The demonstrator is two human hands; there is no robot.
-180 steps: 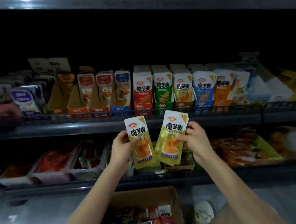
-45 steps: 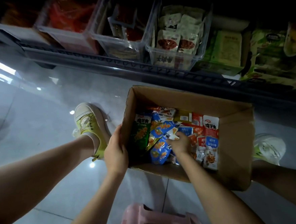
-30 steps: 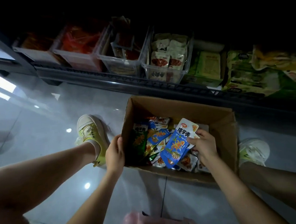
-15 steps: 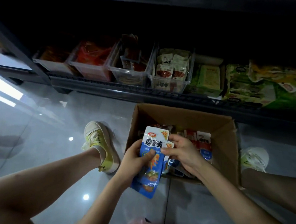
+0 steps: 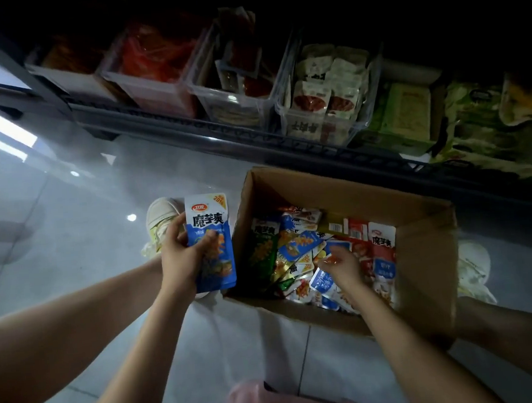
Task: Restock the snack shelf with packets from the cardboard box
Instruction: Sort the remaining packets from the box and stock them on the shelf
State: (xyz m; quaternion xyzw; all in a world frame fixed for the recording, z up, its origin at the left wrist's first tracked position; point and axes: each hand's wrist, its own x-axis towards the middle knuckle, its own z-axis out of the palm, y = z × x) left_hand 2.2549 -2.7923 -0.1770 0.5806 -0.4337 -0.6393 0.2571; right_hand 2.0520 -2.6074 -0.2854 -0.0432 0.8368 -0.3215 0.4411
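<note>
1. Packets [image 5: 296,246] are lying in a loose, many-coloured heap inside the cardboard box [image 5: 336,193]. The box is sitting open on the tiled floor [image 5: 72,246], just in front of the bottom rail of the snack shelf [image 5: 222,138].
2. One blue packet [image 5: 209,224] is being held upright outside the box, just beyond its left wall, with its printed face turned towards the camera.
3. The left hand [image 5: 183,257] is gripping that blue packet by its lower half. The thumb is lying across the front and the fingers are wrapping round the left edge.
4. The right hand [image 5: 341,267] is reaching down into the box near its front wall, palm down over the heap and above a white-and-blue packet [image 5: 322,281]. Its fingers are blurring, so I cannot tell whether they are pinching anything.
5. A green packet [image 5: 261,248] is leaning by the box's left wall, and a red-and-white packet [image 5: 383,249] is lying along its right wall.
6. Clear bins are standing side by side along the shelf's front edge. The bin [image 5: 319,131] nearest the box is holding white packets with red print, and bins further left are holding red goods.
7. A pale shoe [image 5: 160,218] is showing on the floor behind the blue packet, and a second shoe [image 5: 472,268] is peeking past the box's right wall.
8. A pink stool [image 5: 272,402] is showing at the bottom edge of the view.
</note>
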